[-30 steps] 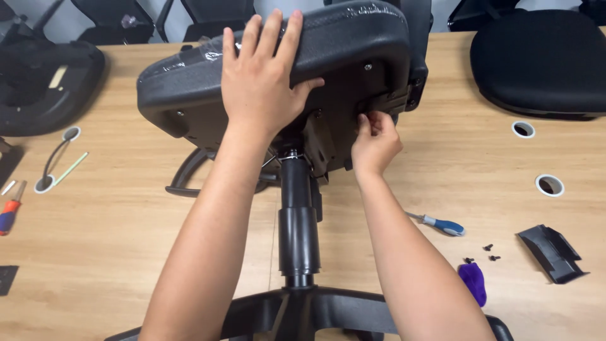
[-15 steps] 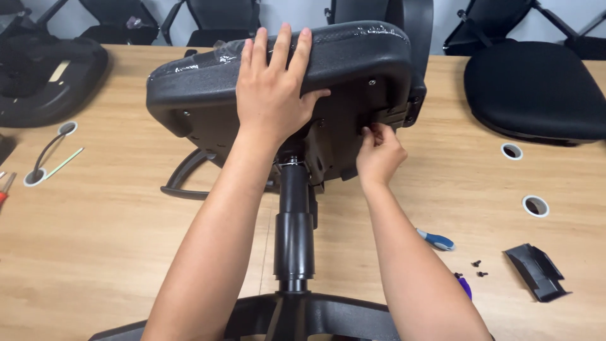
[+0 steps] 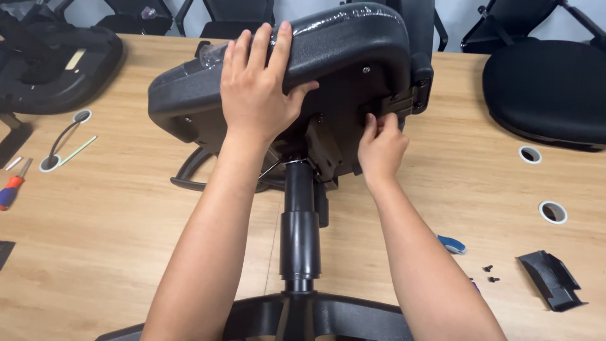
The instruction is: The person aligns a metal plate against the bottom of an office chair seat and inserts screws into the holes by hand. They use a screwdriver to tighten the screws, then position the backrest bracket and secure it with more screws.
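A black office chair lies on its side on the wooden table (image 3: 113, 240), its seat (image 3: 353, 57) facing away and its gas column (image 3: 299, 227) pointing toward me. My left hand (image 3: 259, 88) presses flat on the seat's underside edge, fingers spread over the rim. My right hand (image 3: 379, 145) pinches something small at the black bracket (image 3: 398, 104) under the seat; what the fingertips hold is hidden. The chair's star base (image 3: 315, 316) is at the bottom edge.
A blue-handled tool (image 3: 451, 244), two small black screws (image 3: 489, 273) and a black plastic cover (image 3: 550, 281) lie at right. A red-and-blue screwdriver (image 3: 14, 188) lies at left. Another seat cushion (image 3: 549, 88) sits at back right, more chair parts (image 3: 57, 63) at back left. Cable holes (image 3: 553, 212) dot the table.
The view has shifted a little closer. My right hand has moved slightly up to the bracket under the seat. My left hand stays on the seat.
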